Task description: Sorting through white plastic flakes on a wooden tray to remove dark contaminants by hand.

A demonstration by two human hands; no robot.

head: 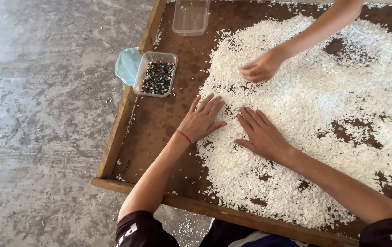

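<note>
Head view, looking straight down. Spread across a brown board [159, 119] with a raised wooden rim [118, 128]: a broad heap of white flakes [305, 100], small, thin, irregular chips, thick and bright in the middle, thinning to scattered bits at the edges, with dark patches of board showing through at the right and lower parts. Left hand [201, 120] flat, palm down, fingers stretched out and slightly fanned, gripping nothing, resting at the heap's left edge, a red string at the wrist. Right hand [262, 135] just beside it, also flat and open, fingers extended and pressed onto the flakes. Further up, another person's hand [262, 67], fingers bunched together, tips down in the flakes. On the board's left rim: a small clear tub [157, 74] filled with dark mixed bits, a pale blue lid [127, 65] under it. At the top edge, a second clear tub [190, 16]. Left of everything, grey concrete floor [40, 119].
</note>
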